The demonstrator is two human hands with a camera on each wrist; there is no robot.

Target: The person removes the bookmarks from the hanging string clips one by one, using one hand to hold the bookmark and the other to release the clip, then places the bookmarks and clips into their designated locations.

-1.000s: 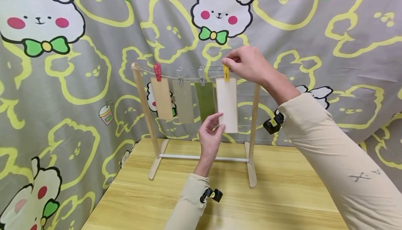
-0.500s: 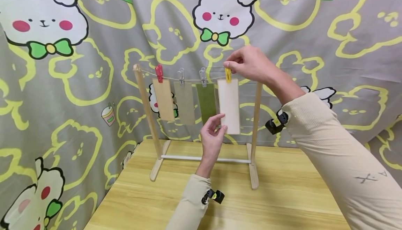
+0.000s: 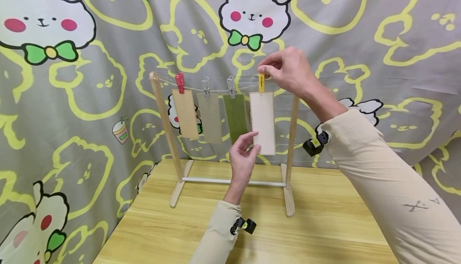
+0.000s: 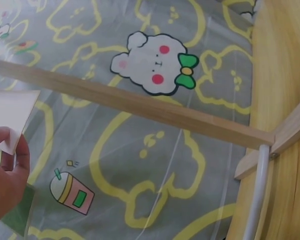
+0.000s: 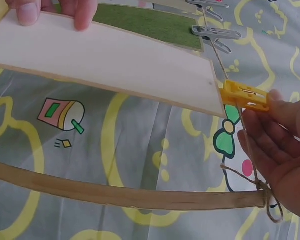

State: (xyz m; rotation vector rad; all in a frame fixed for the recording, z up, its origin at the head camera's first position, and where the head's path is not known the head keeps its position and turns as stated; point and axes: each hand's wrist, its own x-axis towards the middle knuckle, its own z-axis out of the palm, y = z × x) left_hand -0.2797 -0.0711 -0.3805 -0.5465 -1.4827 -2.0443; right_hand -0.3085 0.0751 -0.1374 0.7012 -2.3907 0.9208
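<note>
A white rectangular card (image 3: 262, 123) hangs upright near the right end of a string. My left hand (image 3: 242, 156) pinches its lower left edge between thumb and fingers, also seen in the left wrist view. With thumb and fingertips my right hand (image 3: 291, 69) grips a yellow clothespin (image 5: 246, 95) on the string (image 5: 219, 57). The clothespin's tip sits right at the card's top edge; whether it still bites the card I cannot tell. To the left hang a green card (image 3: 235, 115), a grey-beige card (image 3: 210, 117) and a tan card (image 3: 185, 113).
Two grey clothespins and a red clothespin (image 3: 180, 83) hold the other cards. The string runs between wooden posts (image 3: 292, 136), joined low down by a white rod (image 3: 205, 180). The rack stands on a wooden table (image 3: 324, 216) before a patterned curtain (image 3: 342, 27).
The yellow clothespin has risen relative to the white card, from overlapping its top to just at its edge. The right hand has lifted slightly; the left keeps its pinch.
</note>
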